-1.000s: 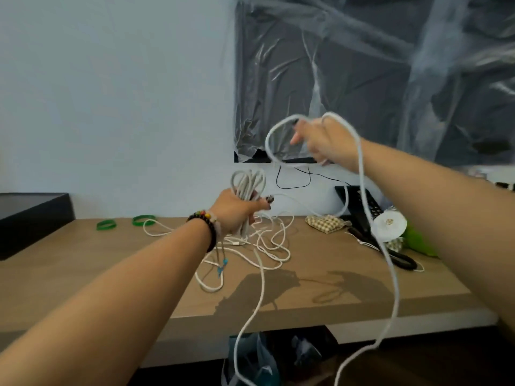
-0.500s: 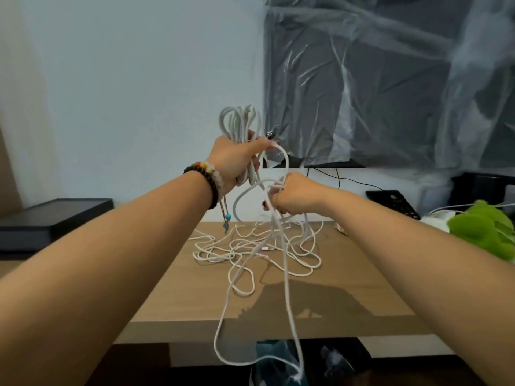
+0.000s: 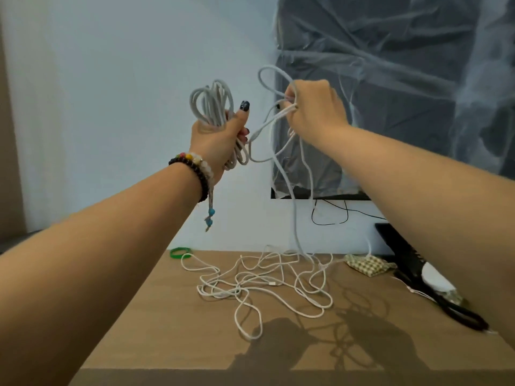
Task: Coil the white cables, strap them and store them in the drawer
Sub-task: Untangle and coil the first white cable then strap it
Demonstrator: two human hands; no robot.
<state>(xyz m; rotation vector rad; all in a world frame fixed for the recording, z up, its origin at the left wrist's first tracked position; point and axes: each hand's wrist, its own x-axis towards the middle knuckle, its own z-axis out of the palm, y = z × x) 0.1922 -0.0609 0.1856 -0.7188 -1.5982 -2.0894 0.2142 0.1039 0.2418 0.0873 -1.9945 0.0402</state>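
Observation:
My left hand [image 3: 220, 135] is raised in front of the wall and grips a coil of white cable [image 3: 211, 104] with several loops sticking up above the fist. To its right, at the same height, my right hand [image 3: 315, 107] pinches a loose loop of the same cable [image 3: 269, 76]. From there the free strand [image 3: 295, 218] hangs down to the wooden table [image 3: 167, 330]. On the table lies a tangle of thin white cables [image 3: 264, 282]. No drawer is in view.
A green band [image 3: 181, 252] lies at the table's back edge, left of the tangle. A checked fabric pouch [image 3: 367, 264], a black keyboard [image 3: 401, 246] and a black looped strap [image 3: 457, 313] sit at the right. A plastic-covered dark screen [image 3: 390, 93] stands behind.
My right hand has risen from below the left hand up to the right of it, drawing a new loop of cable. The view has tilted so the hands sit higher above the table.

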